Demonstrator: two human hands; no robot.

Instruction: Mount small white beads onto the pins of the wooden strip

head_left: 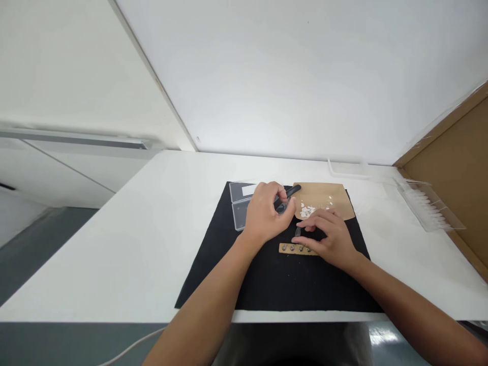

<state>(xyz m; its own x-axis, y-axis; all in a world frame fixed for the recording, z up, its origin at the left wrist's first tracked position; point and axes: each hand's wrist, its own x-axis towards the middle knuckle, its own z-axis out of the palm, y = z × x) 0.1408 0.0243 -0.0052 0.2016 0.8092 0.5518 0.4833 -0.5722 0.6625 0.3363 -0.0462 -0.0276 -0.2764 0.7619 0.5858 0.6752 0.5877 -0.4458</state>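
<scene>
My left hand [267, 211] is curled above the black mat [267, 284], thumb and fingers around a black-handled tool [293, 190] whose working end is mostly hidden. A small clear curved piece [298, 232], like a false nail tip, is pinched between the thumb and fingers of my right hand [330, 236]. Just below that hand lies a light brown strip [288, 248] with several small metal studs; its right end is covered. Behind the hands, small white fragments [307, 210] are scattered on a brown paper sheet [324, 190].
Left of my left hand lies an open clear plastic case [239, 211] with a white label. At the right of the white table [114, 244] is a clear tray [429, 206] with rows of pale pieces. A cardboard panel [453, 152] borders the right side.
</scene>
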